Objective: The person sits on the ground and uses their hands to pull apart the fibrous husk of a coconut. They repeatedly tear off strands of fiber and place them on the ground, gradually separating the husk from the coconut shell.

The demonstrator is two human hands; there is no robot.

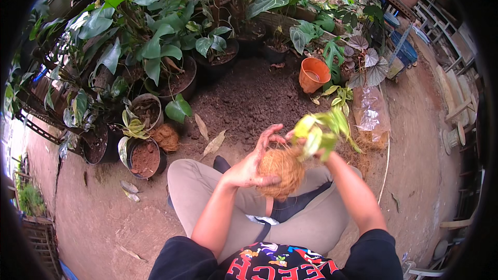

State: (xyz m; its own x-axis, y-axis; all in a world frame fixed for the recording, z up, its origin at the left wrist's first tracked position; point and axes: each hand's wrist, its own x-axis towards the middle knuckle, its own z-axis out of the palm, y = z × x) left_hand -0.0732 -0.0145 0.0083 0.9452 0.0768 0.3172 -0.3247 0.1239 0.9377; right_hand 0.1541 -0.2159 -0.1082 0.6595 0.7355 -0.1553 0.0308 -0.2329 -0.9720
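A ball of brown coconut fibre (286, 171) sits above my crossed legs. My left hand (258, 161) cups its left side, thumb low across the front and fingers raised over the top. Yellow-green leaves of a small plant (321, 130) show at the ball's upper right, slightly blurred. Behind those leaves is my right hand (321, 154), close to the top of the ball; most of its fingers are hidden, so its grip is unclear. Whether the plant's stem goes into the ball cannot be seen.
Dark loose soil (249, 101) lies ahead, with an orange plastic pot (314, 76) at its right edge. A black pot of reddish soil (146, 159) and a fibre clump (165, 137) stand left. Right is a clear plastic bag (369, 112). Leafy potted plants (155, 35) line the back.
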